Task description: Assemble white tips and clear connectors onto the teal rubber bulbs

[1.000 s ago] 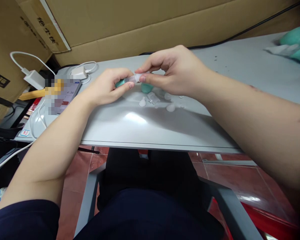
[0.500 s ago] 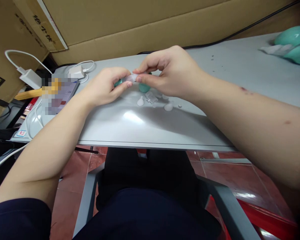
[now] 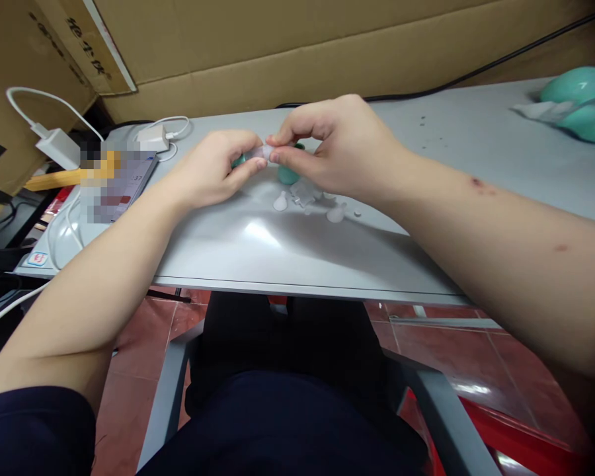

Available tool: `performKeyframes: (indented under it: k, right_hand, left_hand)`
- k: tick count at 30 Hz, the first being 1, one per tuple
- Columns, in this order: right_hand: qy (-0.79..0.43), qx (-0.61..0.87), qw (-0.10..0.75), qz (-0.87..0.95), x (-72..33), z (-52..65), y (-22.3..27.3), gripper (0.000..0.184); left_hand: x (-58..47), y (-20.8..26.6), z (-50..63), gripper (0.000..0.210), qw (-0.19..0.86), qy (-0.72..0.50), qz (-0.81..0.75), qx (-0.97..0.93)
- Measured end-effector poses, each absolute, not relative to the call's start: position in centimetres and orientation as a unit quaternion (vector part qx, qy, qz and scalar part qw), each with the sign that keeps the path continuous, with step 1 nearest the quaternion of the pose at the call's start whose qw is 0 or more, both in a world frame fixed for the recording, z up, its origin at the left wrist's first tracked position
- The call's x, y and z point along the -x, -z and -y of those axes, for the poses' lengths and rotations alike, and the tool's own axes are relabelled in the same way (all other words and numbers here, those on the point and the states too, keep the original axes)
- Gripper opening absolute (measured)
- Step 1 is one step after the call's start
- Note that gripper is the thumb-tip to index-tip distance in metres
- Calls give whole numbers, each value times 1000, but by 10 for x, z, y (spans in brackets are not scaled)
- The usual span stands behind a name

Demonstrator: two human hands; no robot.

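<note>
My left hand (image 3: 223, 166) is closed around a small tube-like piece (image 3: 258, 153), teal at its left end and translucent white at its right. With thumb and forefinger, my right hand (image 3: 334, 142) pinches the whitish end, so both hands meet on this piece just above the table. Partly behind my right fingers stands a small teal object (image 3: 287, 174). Nearer to me lie a white teardrop-shaped piece (image 3: 280, 201), a clear plastic piece (image 3: 303, 193) and another white teardrop-shaped piece (image 3: 336, 212). The held piece's exact kind is hidden by my fingers.
Grey tabletop (image 3: 218, 251) with cardboard (image 3: 277, 46) upright behind it. To the left are a phone (image 3: 129, 188), a white charger (image 3: 58, 147) and cables. Rounded teal objects (image 3: 582, 106) rest at the far right. A black cable (image 3: 441, 87) runs along the back.
The view has shifted slightly. Both hands keep their hold on the same piece, and the loose pieces on the table appear unmoved.
</note>
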State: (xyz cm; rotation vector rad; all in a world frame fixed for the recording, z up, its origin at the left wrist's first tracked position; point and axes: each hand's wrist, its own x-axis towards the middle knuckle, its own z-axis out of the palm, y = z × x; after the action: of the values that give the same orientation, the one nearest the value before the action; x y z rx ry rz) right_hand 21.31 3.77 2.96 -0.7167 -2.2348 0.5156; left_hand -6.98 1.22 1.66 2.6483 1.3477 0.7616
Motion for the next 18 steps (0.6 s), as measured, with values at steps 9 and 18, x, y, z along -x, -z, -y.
performKeyframes:
  k: [9,18]
  right_hand:
    - [-191,279,304,891,-196,-57,-34,6]
    - [38,290,246,924,-227,-12,-89,66]
  left_hand:
    - [80,-7,-23,35,46,-269,-445,-853]
    - [88,-19,-26,41,67,-371,-488,-787]
